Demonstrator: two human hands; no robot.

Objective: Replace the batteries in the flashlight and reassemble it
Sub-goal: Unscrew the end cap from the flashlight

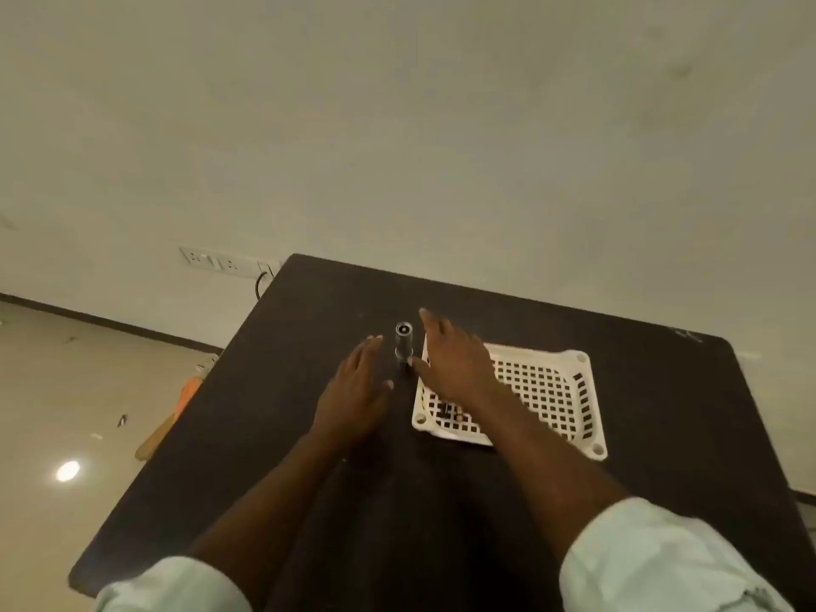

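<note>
The flashlight [403,342] standing on the bench [309,329] looks like grey metal with a dull sheen, a brighter ring catching light at its top end. The bench is dark and matt, faintly speckled and scuffed (pale scratch marks show near its far right corner). Beside it the white basket [574,382] is moulded plastic, smooth and slightly glossy, pierced with square holes. Small dark things [450,413] lie inside it, too blurred to tell their material. The sleeves [653,563] are pale woven cloth, soft and creased. The floor [66,390] is polished and reflective, mirroring a lamp.
</note>
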